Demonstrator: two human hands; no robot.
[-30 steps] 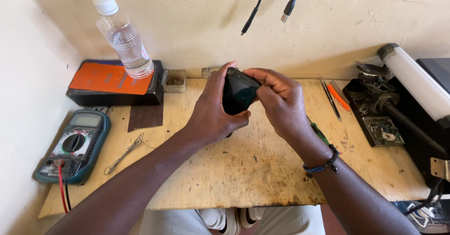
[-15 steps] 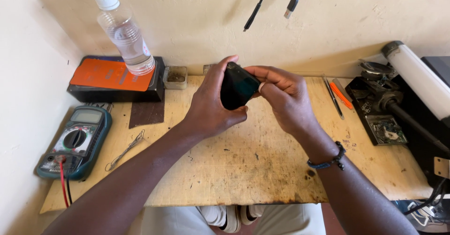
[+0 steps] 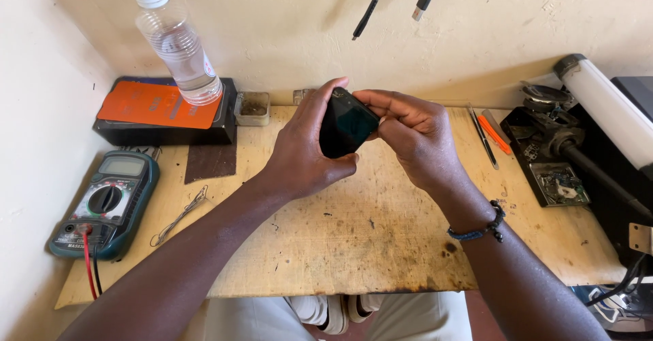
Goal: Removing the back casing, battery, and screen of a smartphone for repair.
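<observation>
Small black phone (image 3: pixel 345 123) is gripped mid-air over the worktop (image 3: pixel 354 246) by left hand (image 3: pixel 303 154) at 9 o'clock, right hand (image 3: pixel 415 133) fingers pinched at its top edge, barely shifted since earlier.

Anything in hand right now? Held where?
A small black device, held by both hands: left hand wraps its left side, right hand fingers grip its upper right edge.

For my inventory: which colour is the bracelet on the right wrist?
Dark blue bracelet, seen in the head view.
</observation>
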